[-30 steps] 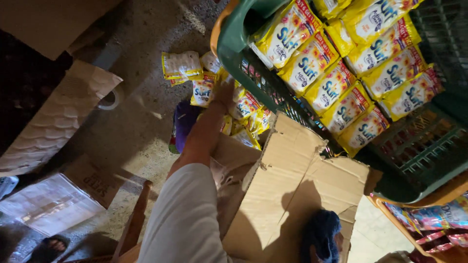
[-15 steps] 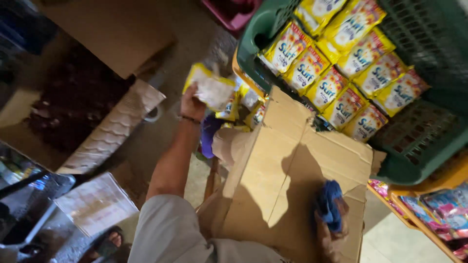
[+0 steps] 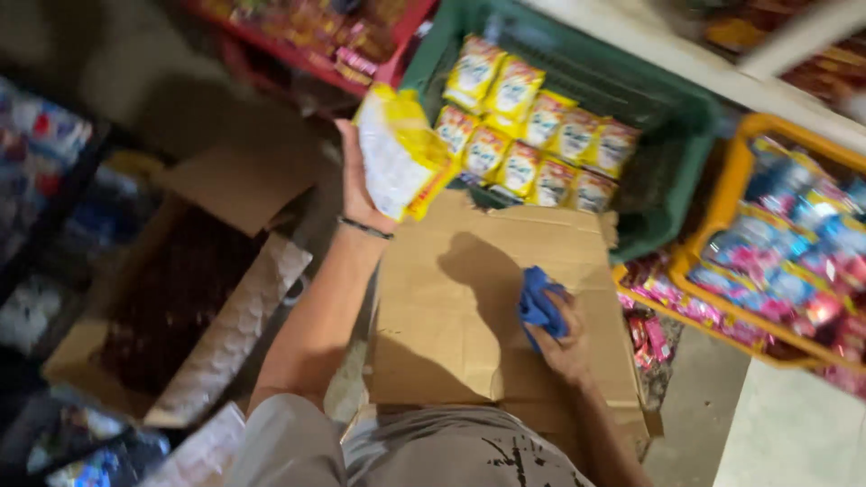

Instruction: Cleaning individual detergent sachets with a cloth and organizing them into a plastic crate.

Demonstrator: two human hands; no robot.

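Note:
My left hand (image 3: 354, 180) is raised and grips a bunch of yellow and white sachet packets (image 3: 399, 155) just in front of a green plastic crate (image 3: 672, 117). The crate holds rows of the same yellow packets (image 3: 532, 135). My right hand (image 3: 564, 334) rests on a flat brown cardboard sheet (image 3: 451, 316) and is closed around a crumpled blue cloth (image 3: 538, 302). A dark band circles my left wrist.
An open cardboard box (image 3: 180, 298) with dark contents lies at the left. An orange basket (image 3: 794, 261) of pink and blue packets stands at the right. A red rack (image 3: 334, 45) of goods runs along the top. More packaged goods sit at the far left.
My left hand picked the yellow packets up off the floor and lifted them toward the green crate. The right hand with the blue cloth shifted onto the cardboard. The view swung.

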